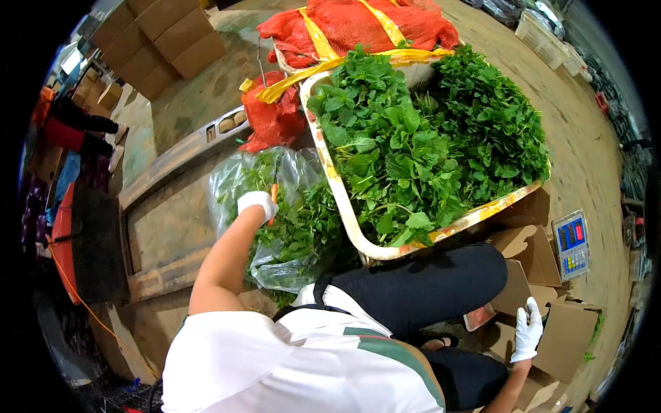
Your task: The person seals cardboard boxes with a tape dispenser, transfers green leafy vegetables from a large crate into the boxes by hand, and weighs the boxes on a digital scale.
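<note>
My left hand (257,204), in a white glove, reaches out over a clear plastic bag of leafy greens (296,227) and grips a thin orange item (274,195); I cannot tell what it is. My right hand (527,330), also gloved in white, rests with fingers spread on a flattened cardboard box (564,337) at the lower right and holds nothing. Between them stands a cream plastic crate (339,193) heaped with green leafy bunches (427,138). My black-trousered knee lies just under the crate's near edge.
Red mesh sacks with yellow straps (358,24) lie behind the crate. A digital weighing scale (571,244) sits on the right. Brown cardboard cartons (165,38) are stacked at the top left. White baskets (544,34) stand far right on the concrete floor.
</note>
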The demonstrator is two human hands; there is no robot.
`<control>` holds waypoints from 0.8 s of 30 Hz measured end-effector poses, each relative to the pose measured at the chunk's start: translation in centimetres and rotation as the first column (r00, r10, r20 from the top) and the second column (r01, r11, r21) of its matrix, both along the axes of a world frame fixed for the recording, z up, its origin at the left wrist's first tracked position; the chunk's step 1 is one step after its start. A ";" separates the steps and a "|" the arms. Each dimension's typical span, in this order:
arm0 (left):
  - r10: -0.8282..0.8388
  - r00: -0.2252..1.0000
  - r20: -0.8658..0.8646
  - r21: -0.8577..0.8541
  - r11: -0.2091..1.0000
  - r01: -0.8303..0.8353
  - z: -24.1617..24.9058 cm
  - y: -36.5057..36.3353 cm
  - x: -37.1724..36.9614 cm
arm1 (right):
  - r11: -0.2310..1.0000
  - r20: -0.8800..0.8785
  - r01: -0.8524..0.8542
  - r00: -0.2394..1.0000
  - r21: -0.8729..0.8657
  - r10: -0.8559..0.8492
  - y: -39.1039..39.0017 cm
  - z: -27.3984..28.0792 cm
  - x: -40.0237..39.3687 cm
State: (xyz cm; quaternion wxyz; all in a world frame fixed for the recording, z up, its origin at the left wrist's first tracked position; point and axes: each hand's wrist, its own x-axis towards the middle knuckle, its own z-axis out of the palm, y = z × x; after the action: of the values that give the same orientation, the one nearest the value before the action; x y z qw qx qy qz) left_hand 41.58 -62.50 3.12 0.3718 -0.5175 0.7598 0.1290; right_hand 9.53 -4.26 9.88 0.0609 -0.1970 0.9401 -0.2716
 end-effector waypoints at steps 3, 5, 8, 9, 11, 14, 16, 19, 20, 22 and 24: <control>-0.222 0.904 -0.365 -0.435 0.899 0.046 3.2 -0.1 -3.0 | 0.998 0.030 0.049 0.998 -0.032 -0.048 -0.3 0.4 0.4; -0.436 0.696 -0.571 -0.566 0.823 0.051 7.2 1.2 -6.2 | 0.998 0.079 0.067 0.995 -0.021 -0.065 -1.1 1.0 0.5; -0.627 0.269 -0.731 -0.615 0.776 0.138 10.2 4.0 -10.6 | 0.999 0.030 0.026 0.999 0.038 -0.027 -1.3 1.3 0.4; -0.677 0.250 -0.693 -0.649 0.736 0.193 9.4 4.6 -11.9 | 0.999 0.017 0.027 0.999 0.018 -0.027 -1.4 1.3 0.5; -0.681 0.281 -0.676 -0.601 0.730 0.324 8.4 6.6 -14.3 | 0.999 0.010 0.046 0.999 0.010 -0.047 -0.8 0.9 0.5; -0.656 0.456 -0.601 -0.454 0.750 0.481 9.0 11.3 -16.7 | 0.998 -0.027 0.058 0.998 -0.006 -0.058 -0.3 1.0 1.1; -0.662 0.524 -0.536 -0.473 0.750 0.462 8.1 13.7 -17.8 | 0.996 0.003 0.087 0.996 0.033 -0.087 -0.2 1.3 1.3; -0.690 0.610 -0.390 -0.532 0.709 0.462 6.9 15.1 -19.3 | 0.993 0.026 0.102 0.994 0.059 -0.104 -0.2 1.3 1.2; -0.700 0.628 -0.340 -0.554 0.689 0.468 6.8 15.1 -19.6 | 0.995 0.027 0.083 0.996 0.061 -0.085 -0.1 1.1 1.1; -0.695 0.631 -0.344 -0.560 0.691 0.457 5.8 14.3 -20.6 | 0.994 0.052 0.091 0.994 0.067 -0.094 -0.2 0.6 1.1; -0.686 0.589 -0.427 -0.552 0.714 0.431 5.6 12.6 -21.2 | 0.992 0.072 0.102 0.992 0.073 -0.107 -0.5 0.8 1.1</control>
State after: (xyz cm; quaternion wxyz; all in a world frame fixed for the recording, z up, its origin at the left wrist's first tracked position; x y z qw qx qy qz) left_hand 20.39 -49.87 8.76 0.0186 -0.2384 0.9710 0.0064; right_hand 10.61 -4.72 10.65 0.0892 -0.1348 0.9550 -0.2488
